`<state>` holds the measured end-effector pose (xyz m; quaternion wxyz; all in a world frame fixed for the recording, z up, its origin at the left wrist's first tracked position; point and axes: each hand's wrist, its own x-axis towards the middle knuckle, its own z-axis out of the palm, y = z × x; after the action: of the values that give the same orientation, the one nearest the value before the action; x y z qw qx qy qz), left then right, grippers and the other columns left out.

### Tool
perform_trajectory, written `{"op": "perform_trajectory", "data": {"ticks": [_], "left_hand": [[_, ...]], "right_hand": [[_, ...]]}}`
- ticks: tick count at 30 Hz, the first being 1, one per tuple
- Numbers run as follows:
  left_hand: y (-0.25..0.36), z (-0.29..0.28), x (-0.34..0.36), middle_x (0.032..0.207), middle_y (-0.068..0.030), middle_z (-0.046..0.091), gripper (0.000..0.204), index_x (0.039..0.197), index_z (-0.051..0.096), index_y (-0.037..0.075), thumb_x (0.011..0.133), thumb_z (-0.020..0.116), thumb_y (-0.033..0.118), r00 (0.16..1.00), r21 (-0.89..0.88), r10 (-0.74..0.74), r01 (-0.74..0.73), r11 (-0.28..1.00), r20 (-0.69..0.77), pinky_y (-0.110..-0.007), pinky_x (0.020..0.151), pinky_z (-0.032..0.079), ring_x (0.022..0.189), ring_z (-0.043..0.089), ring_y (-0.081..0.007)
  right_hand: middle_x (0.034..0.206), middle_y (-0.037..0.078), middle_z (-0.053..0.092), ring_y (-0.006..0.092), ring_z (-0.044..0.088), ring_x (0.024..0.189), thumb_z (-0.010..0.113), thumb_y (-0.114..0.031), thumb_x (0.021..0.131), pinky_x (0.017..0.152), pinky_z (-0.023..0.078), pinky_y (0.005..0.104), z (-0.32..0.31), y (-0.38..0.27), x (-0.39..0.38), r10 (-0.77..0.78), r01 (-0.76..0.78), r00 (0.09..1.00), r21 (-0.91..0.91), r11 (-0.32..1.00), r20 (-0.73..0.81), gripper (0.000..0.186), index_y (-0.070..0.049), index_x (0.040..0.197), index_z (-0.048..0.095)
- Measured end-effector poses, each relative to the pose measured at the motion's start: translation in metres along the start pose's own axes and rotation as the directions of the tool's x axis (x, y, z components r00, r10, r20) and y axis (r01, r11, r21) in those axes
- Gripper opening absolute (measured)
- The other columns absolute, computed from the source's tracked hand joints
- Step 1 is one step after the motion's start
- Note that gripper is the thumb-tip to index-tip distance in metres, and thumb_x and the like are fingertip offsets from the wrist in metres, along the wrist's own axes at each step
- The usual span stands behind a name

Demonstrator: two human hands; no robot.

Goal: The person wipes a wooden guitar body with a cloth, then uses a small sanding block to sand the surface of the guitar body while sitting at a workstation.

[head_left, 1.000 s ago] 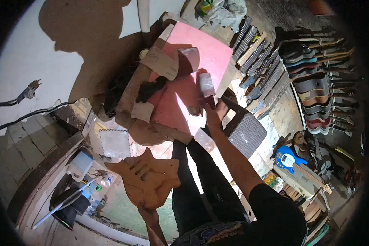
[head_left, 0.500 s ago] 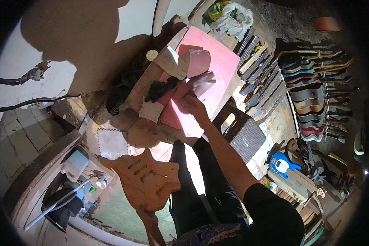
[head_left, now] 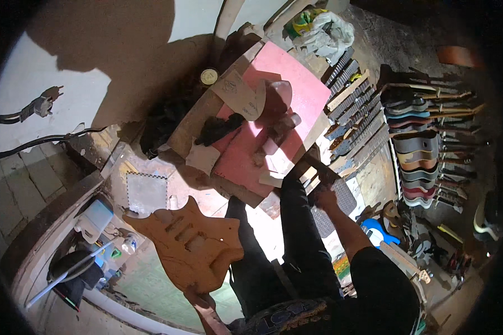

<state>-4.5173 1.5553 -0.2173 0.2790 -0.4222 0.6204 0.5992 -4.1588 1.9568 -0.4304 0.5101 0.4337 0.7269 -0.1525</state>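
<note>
An unfinished wooden guitar body (head_left: 198, 251) with carved cavities is in my left hand (head_left: 200, 301), which grips its lower edge to the left of my legs. My right hand (head_left: 325, 195) is over a dark stool (head_left: 349, 201) with a textured top, right of my knees. Its fingers are blurred, and I cannot tell whether they grip the stool's edge. Ahead, a pink board (head_left: 313, 84) on a low table holds brownish sandpaper pieces (head_left: 235, 92), small blocks (head_left: 285, 125) and a black cloth (head_left: 219, 129).
Several guitar necks (head_left: 355, 106) lie right of the table. A row of guitars (head_left: 416, 162) stands farther right, with a blue guitar (head_left: 377, 231) below. A plastic jug (head_left: 93, 220) sits at lower left. A cable with a plug (head_left: 39, 106) hangs by the wall.
My right hand has left the pink board and moved right and nearer to me, over the dark stool. A sandpaper piece on the board lies differently. My left hand keeps holding the guitar body.
</note>
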Motion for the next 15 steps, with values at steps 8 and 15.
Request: {"op": "perform_trajectory", "data": {"ticks": [8, 15], "left_hand": [[-0.032, 0.061, -0.035, 0.144, -0.015, 0.048, 0.074, 0.146, 0.04, 0.005, 0.081, 0.062, 0.033, 0.992, -0.122, 0.075, -0.087, 0.989, -0.098, -0.053, 0.108, 0.04, 0.131, 0.048, -0.0348], [-0.069, 0.08, -0.059, 0.138, -0.0144, 0.053, 0.073, 0.143, 0.044, 0.004, 0.078, 0.064, 0.031, 0.972, -0.35, 0.145, -0.203, 0.915, -0.185, -0.051, 0.108, 0.039, 0.129, 0.048, -0.0327]], "right_hand": [[0.13, 0.014, 0.054, 0.0301, 0.054, 0.115, 0.07, -0.026, 0.083, 0.102, 0.043, 0.0481, 0.048, 0.074, 0.041, -0.473, 0.469, 0.877, 0.059, 0.881, 0.089, 0.035, -0.01, 0.114, 0.065], [0.125, 0.018, 0.059, 0.0318, 0.063, 0.099, 0.078, -0.02, 0.078, 0.088, 0.051, 0.0434, -0.094, 0.071, 0.137, 0.043, 0.193, 0.93, 0.584, 0.789, -0.365, 0.065, 0.0, 0.133, 0.048]]}}
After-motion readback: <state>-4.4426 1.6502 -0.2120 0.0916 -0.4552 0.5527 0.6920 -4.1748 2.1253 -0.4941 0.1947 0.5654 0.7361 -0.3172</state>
